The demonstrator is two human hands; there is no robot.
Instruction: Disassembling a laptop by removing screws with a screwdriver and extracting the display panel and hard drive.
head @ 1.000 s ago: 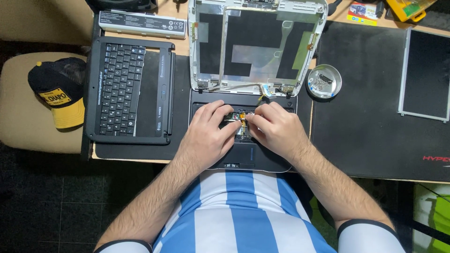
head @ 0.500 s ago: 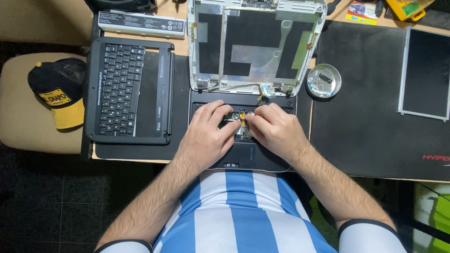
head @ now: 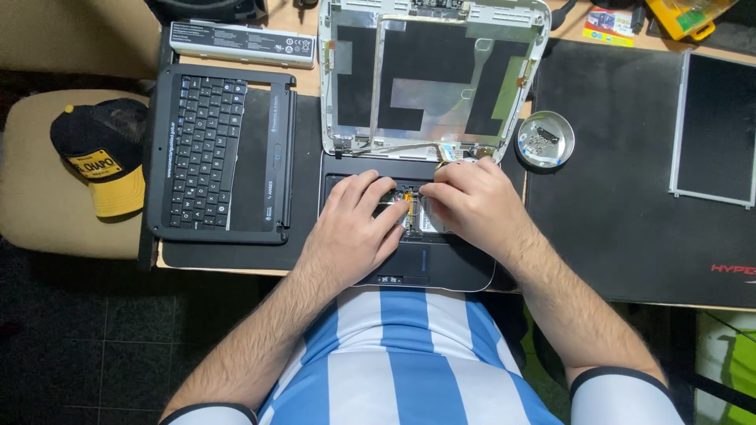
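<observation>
- Against the views of a second and half a second ago, almost nothing has shifted: both your hands sit over the same spot in the open laptop base point(head: 409, 260), so the fiddly work on its small parts carries on in place.
- Your left hand point(head: 354, 232) lies flat on the base, fingers curled narrow, tips touching the small orange-tabbed connector point(head: 409, 206) in the middle of the exposed board. Whether it pinches anything, I cannot tell.
- Your right hand point(head: 471, 206) meets it from the other side, fingers bent close together, tips pressing the same spot; no tool shows in it.
- The base rests at the near edge of the tabletop, its stripped lid shell point(head: 431, 75) standing open behind it.
- Toward the left edge lies the removed keyboard frame point(head: 220, 153); a small metal dish point(head: 544, 139) of screws sits just right of the lid.
</observation>
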